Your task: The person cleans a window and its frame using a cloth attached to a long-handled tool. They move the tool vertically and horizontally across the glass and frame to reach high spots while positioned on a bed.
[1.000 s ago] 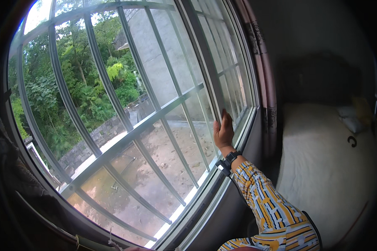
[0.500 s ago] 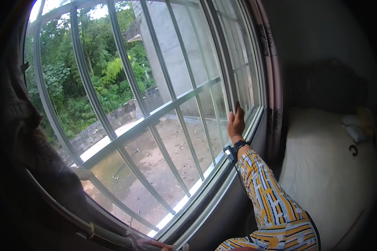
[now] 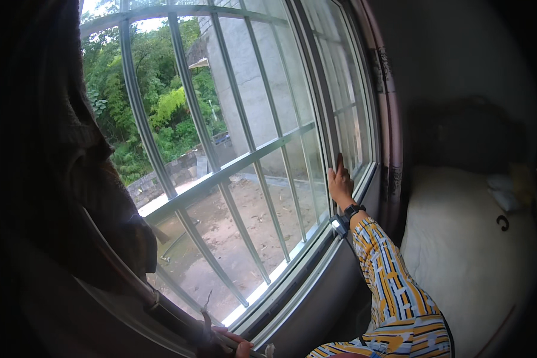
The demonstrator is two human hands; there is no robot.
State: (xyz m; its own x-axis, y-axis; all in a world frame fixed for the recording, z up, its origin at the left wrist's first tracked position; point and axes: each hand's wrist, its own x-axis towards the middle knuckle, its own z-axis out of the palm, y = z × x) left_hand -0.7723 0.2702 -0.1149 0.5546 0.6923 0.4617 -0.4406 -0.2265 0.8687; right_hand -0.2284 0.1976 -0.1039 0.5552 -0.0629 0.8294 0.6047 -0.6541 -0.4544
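A person in a striped sleeve [image 3: 394,280] sets the right hand [image 3: 341,190] against the window's upright frame [image 3: 318,77] at three o'clock, though whether its fingers close around the frame cannot be told. Toward half past six, the left hand [image 3: 242,347], more of it showing than a second ago, curls its fingers around a dark pole [image 3: 176,311]. At nine o'clock, dark cloth [image 3: 101,173] now covers more of the barred window than before.

Smooth metallic grille [image 3: 244,160], smooth matt sash [image 3: 322,77], clear glossy glass pane [image 3: 345,83], matt cloth sleeve [image 3: 400,286], rough-looking wall [image 3: 246,73]
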